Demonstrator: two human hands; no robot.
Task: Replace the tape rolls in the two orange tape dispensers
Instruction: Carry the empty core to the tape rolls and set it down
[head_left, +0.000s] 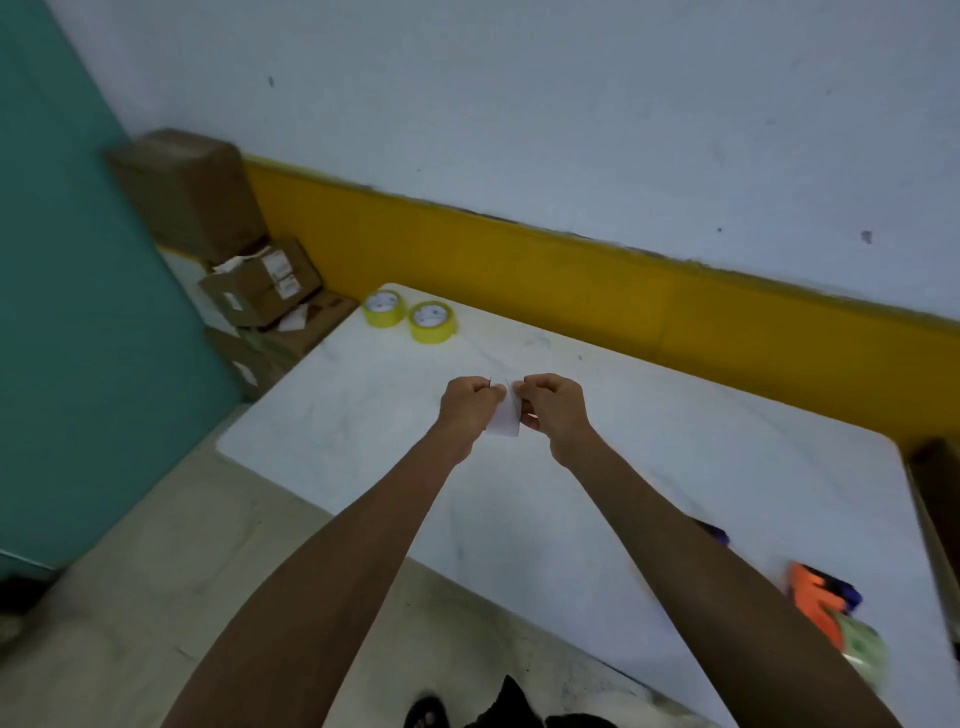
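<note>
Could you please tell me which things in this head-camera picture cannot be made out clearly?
- Head view: the white piece pinched between the left hand and right hand is mostly covered by fingers; what it is cannot be told.
- The orange tape dispenser is motion-blurred and partly behind the right forearm; its roll state is unclear.
- Labels on the two yellow tape rolls are too small to read.

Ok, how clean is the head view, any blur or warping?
Head view: dim, flat light; wide-angle bend along the table edges; orange dispenser at lower right smeared by blur; yellow tape rolls and both hands fairly sharp.
</note>
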